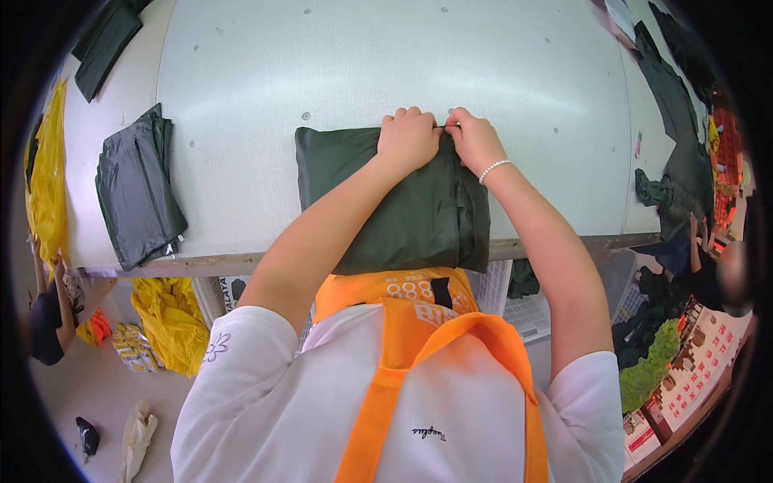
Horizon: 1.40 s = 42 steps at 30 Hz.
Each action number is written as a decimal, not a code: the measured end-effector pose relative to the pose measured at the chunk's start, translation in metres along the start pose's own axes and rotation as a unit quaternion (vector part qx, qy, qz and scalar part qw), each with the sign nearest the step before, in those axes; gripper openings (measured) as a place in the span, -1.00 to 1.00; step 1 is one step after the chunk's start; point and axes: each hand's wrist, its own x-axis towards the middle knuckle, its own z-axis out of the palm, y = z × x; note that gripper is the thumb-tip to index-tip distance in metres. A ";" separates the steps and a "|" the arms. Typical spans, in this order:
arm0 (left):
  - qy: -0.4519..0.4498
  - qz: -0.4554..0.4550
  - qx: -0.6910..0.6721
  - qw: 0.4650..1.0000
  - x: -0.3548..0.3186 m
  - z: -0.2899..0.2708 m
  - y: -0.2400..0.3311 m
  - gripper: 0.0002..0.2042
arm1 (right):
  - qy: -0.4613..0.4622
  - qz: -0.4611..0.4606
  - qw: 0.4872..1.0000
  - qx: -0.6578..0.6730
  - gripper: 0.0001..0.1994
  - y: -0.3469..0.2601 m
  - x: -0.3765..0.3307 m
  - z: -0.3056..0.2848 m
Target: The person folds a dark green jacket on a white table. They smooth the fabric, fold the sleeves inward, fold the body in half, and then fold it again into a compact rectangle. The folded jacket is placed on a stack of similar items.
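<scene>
A bundle of dark green, slightly shiny folded fabric (403,217) lies at the near edge of the pale table in front of me, its lower end overhanging the edge. My left hand (409,138) rests on its far edge with the fingers curled over and closed. Just to the right, my right hand (475,143) pinches the far right corner, wearing a beaded bracelet (493,169) at the wrist. A short dark strip of the edge stretches between the two hands. What lies under my fingers is hidden.
To the left lies a stack of folded dark green fabric (138,189). Yellow fabric (50,173) hangs at the far left; more (169,322) is heaped below. White baskets (527,314) stand under the table. Other people are at both sides; dark fabric (676,153) lies at the right.
</scene>
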 end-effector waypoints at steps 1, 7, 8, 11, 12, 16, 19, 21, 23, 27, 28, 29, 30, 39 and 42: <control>-0.008 -0.010 -0.008 1.000 0.005 0.002 0.001 -0.78 | 0.009 -0.002 1.000 0.009 -0.87 0.004 0.002 0.001; -0.079 -0.082 -0.088 0.990 0.026 0.001 -0.003 -0.77 | -0.069 -0.012 0.998 0.001 -0.88 0.002 -0.006 -0.020; -0.081 -0.072 -0.080 0.991 0.026 -0.001 -0.001 -0.77 | -0.047 -0.046 0.997 -0.026 -0.88 0.006 -0.007 -0.017; -0.080 -0.042 -0.103 0.991 0.030 0.004 -0.002 -0.76 | 0.005 -0.025 1.000 0.014 -0.87 0.012 -0.008 -0.010; -0.079 -0.033 -0.119 0.989 0.033 0.008 -0.004 -0.76 | 0.027 -0.030 0.999 -0.004 -0.87 0.013 -0.008 -0.005; -0.160 -0.087 -0.084 0.980 0.043 0.005 0.000 -0.76 | 0.079 -0.041 0.994 -0.062 -0.87 0.010 -0.004 0.009; -0.161 -0.099 -0.084 0.978 0.048 0.007 0.001 -0.74 | 0.073 -0.093 0.990 -0.075 -0.87 0.013 -0.014 0.006; -0.166 -0.108 -0.104 0.975 0.052 0.012 -0.002 -0.73 | 0.060 -0.149 0.984 -0.081 -0.87 0.016 -0.028 -0.003; -0.158 -0.108 -0.106 0.976 0.051 0.015 -0.004 -0.72 | 0.053 -0.168 0.981 -0.085 -0.89 0.015 -0.054 -0.010; -0.143 -0.088 -0.089 0.982 0.045 0.007 0.000 -0.67 | 0.097 -0.184 0.978 -0.034 -0.92 0.017 -0.104 -0.004; -0.147 -0.083 -0.089 0.982 0.044 0.005 0.001 -0.65 | 0.122 -0.182 0.976 -0.018 -0.92 0.017 -0.107 0.001; -0.161 -0.073 -0.072 0.982 0.040 -0.006 0.010 -0.62 | 0.131 -0.155 0.979 -0.013 -0.91 0.016 -0.109 0.003; -0.175 -0.063 -0.054 0.981 0.032 -0.021 0.021 -0.58 | 0.140 -0.129 0.982 -0.008 -0.91 0.014 -0.109 0.007; -0.046 0.075 0.069 0.994 -0.002 0.004 0.020 -0.43 | 0.273 -0.073 0.959 0.027 -0.61 0.029 -0.130 0.049; -0.060 0.062 0.031 0.996 0.002 0.001 0.020 -0.44 | 0.295 -0.047 0.954 0.015 -0.56 0.032 -0.127 0.064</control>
